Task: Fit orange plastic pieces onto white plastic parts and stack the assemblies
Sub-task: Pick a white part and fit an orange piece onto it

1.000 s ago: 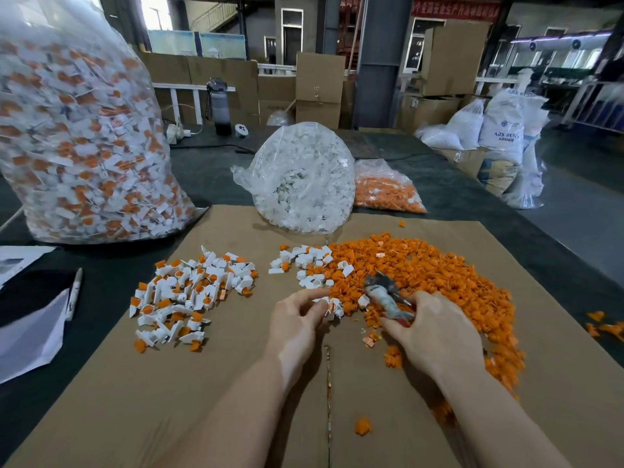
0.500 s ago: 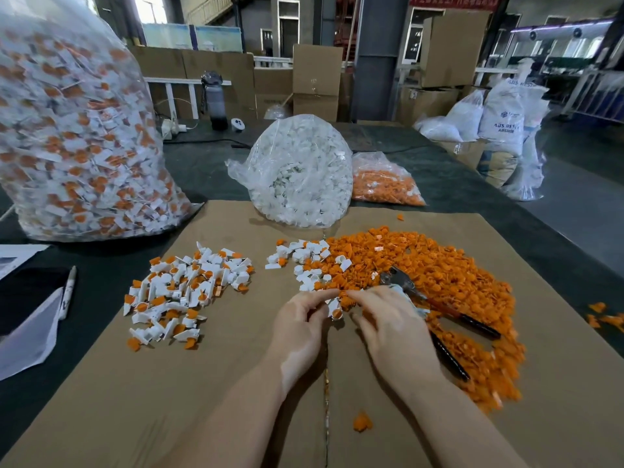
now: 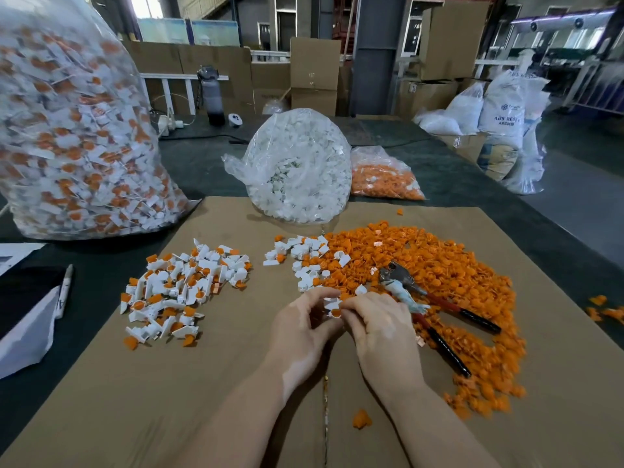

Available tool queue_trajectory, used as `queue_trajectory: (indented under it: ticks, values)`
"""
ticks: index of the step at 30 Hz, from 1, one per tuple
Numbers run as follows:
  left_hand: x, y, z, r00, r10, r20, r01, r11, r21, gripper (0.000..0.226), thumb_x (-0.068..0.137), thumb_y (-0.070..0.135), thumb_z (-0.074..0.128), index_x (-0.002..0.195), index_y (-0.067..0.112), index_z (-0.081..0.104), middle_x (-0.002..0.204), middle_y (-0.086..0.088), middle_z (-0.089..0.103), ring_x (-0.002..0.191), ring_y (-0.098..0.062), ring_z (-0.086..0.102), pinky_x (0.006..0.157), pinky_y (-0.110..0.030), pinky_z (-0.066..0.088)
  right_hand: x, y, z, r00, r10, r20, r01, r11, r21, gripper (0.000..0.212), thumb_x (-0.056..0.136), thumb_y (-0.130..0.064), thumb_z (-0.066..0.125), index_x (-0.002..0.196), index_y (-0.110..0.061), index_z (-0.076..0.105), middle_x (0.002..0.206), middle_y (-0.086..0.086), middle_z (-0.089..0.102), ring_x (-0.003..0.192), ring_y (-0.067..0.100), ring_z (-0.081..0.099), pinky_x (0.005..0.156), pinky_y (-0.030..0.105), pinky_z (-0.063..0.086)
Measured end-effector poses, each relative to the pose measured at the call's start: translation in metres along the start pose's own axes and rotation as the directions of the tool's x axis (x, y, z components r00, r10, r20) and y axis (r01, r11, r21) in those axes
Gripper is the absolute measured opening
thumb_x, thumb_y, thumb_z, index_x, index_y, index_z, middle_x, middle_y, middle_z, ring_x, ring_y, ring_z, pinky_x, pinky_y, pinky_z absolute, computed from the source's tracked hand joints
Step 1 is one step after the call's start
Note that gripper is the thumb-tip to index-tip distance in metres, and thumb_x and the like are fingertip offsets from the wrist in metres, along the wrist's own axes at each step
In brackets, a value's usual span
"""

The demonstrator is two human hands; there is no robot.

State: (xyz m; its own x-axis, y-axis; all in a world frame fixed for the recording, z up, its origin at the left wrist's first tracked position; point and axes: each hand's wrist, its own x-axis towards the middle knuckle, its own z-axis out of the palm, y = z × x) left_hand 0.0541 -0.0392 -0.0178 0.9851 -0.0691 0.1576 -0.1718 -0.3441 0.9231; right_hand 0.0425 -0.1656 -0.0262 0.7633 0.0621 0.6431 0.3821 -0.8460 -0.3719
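A second earlier the right hand (image 3: 381, 329) had been gripping the red-handled pliers (image 3: 435, 312); by this moment it had let them go, and they lay on the heap of loose orange pieces (image 3: 439, 265), just right of the hands. Both hands had drawn together above the cardboard sheet (image 3: 202, 400) covering the counter. The left hand (image 3: 300, 327) had its fingers curled and pinched a white part (image 3: 332, 304), while the right hand's fingertips (image 3: 347, 307) pinched an orange piece (image 3: 336, 313) touching the white part's lower edge. That suggested the fitting step was in hand, done by finger pressure and not with the tool.

The pile of finished assemblies (image 3: 182, 292) lay well to the left, and the small cluster of bare white parts (image 3: 300, 261) sat just beyond the hands, against the orange heap.

Whether the orange piece was already seated or only offered up could not be told: the curled fingers hid most of the joint, and the pieces were small. The big bag (image 3: 74, 140) at far left was cut off by the frame edge.
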Motion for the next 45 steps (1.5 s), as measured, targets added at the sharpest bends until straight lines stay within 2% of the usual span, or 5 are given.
queue_trajectory:
  ticks: [15, 24, 35, 39, 45]
  values:
    - [0.000, 0.000, -0.004, 0.996, -0.080, -0.039, 0.077, 0.995, -0.070, 0.019, 0.080, 0.006, 0.071, 0.086, 0.023, 0.063, 0.085, 0.000, 0.066, 0.080, -0.010, 0.060, 0.071, -0.013, 0.047, -0.001, 0.007, 0.009, 0.984, 0.121, -0.127, -0.146, 0.967, -0.209, 0.030, 0.064, 0.010, 0.077, 0.087, -0.008, 0.073, 0.085, 0.007, 0.068, 0.084, 0.029, 0.065, 0.072, 0.045, 0.048]
    - [0.006, -0.005, -0.016, 0.972, -0.076, -0.224, 0.099, 0.991, 0.095, 0.019, 0.084, 0.006, 0.067, 0.085, 0.024, 0.059, 0.087, 0.003, 0.056, 0.080, -0.007, 0.053, 0.064, -0.004, 0.038, 0.001, 0.006, 0.017, 0.983, 0.151, -0.104, -0.179, 0.915, -0.361, 0.033, 0.071, -0.012, 0.080, 0.104, -0.015, 0.073, 0.101, 0.005, 0.071, 0.099, 0.028, 0.063, 0.092, 0.052, 0.034]
    - [0.023, -0.029, -0.059, 0.889, -0.090, -0.449, 0.289, 0.871, 0.397, 0.026, 0.086, 0.007, 0.064, 0.111, 0.014, 0.066, 0.108, 0.001, 0.039, 0.117, -0.022, 0.041, 0.100, -0.027, 0.032, 0.002, 0.007, 0.016, 0.976, 0.208, -0.056, -0.216, 0.946, -0.242, 0.026, 0.071, 0.001, 0.077, 0.090, -0.016, 0.074, 0.087, -0.001, 0.071, 0.091, 0.025, 0.063, 0.092, 0.048, 0.029]
    - [0.019, -0.024, -0.048, 0.903, 0.006, -0.430, 0.237, 0.827, 0.510, 0.028, 0.085, 0.014, 0.065, 0.111, 0.023, 0.065, 0.112, 0.002, 0.044, 0.116, -0.019, 0.034, 0.105, -0.037, 0.033, 0.004, 0.005, 0.014, 0.970, 0.230, -0.080, -0.241, 0.948, -0.207, 0.017, 0.073, -0.001, 0.076, 0.077, -0.016, 0.070, 0.077, -0.002, 0.068, 0.081, 0.025, 0.061, 0.088, 0.044, 0.028]
    - [0.013, -0.009, -0.013, 0.976, 0.083, -0.204, 0.007, 0.915, 0.403, 0.017, 0.086, 0.015, 0.065, 0.099, 0.026, 0.069, 0.094, 0.014, 0.047, 0.100, -0.009, 0.044, 0.083, -0.018, 0.032, 0.004, 0.004, 0.008, 0.959, 0.279, -0.046, -0.282, 0.956, -0.086, 0.013, 0.079, -0.005, 0.073, 0.081, -0.017, 0.069, 0.076, -0.004, 0.065, 0.083, 0.023, 0.058, 0.086, 0.034, 0.021]
